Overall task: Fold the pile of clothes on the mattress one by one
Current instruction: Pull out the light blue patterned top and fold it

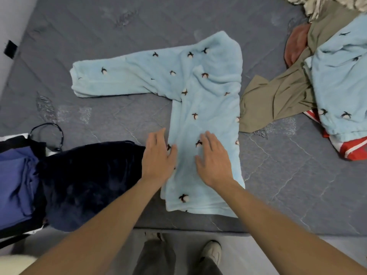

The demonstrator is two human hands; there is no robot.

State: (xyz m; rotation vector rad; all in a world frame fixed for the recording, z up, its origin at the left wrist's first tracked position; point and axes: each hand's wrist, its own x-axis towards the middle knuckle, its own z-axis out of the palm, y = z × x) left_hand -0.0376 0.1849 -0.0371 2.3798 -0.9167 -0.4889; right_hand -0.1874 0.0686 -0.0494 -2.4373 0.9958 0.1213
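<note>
A: Where is the garment being folded?

B: The light blue fleece top (206, 108) lies flat on the grey mattress (288, 175), its body folded into a narrow strip running towards the person, one sleeve (111, 80) stretched out to the left.

A: And the hands?

B: Both rest on the lower half of that strip. The left hand (157, 157) lies on the strip's left edge, its fingers (158, 137) straight and partly over the bare mattress. The right hand (213, 160) lies flat near the middle of the strip, fingers spread and released, palm down. Neither hand grasps the cloth.

A: What else is nearby?

B: A dark navy fleece garment (85, 179) lies just left of the left hand, with blue folded cloth (15, 181) beyond it. At the upper right sits the pile of clothes (321, 62): an olive piece, another light blue fleece piece, something red and white beneath.
</note>
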